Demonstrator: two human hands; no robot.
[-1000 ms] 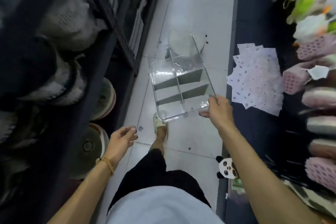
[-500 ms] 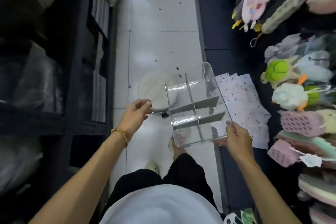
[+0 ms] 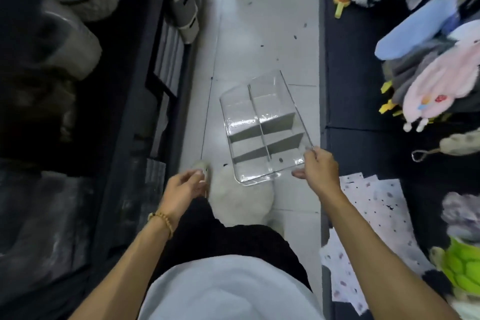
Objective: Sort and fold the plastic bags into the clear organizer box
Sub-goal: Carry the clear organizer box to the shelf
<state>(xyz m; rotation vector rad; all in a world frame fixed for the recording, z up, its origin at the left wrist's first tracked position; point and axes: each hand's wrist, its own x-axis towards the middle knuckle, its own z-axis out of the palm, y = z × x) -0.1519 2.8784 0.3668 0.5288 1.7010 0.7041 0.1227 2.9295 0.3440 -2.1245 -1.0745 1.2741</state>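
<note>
You've walked on: the bags (image 3: pixel 374 228) now lie at four o'clock. Your right hand (image 3: pixel 318 170) pinches the empty box (image 3: pixel 262 128) at twelve o'clock; your left hand (image 3: pixel 183 188) hangs loose, holding nothing. Sorting hasn't started.

my arms were bare to the elbows, no sleeves in sight. a bracelet of small tan wooden beads (image 3: pixel 162 219) circled the wrist just behind my left hand (image 3: pixel 183 188), with one darker bead among them. my right hand (image 3: pixel 317 171) wore nothing, wrist plain. below both hands i had on a pale grey-white shirt (image 3: pixel 228 291) and black trousers (image 3: pixel 220 239), with a light slipper (image 3: pixel 202 167) just beyond my left fingers.
</note>
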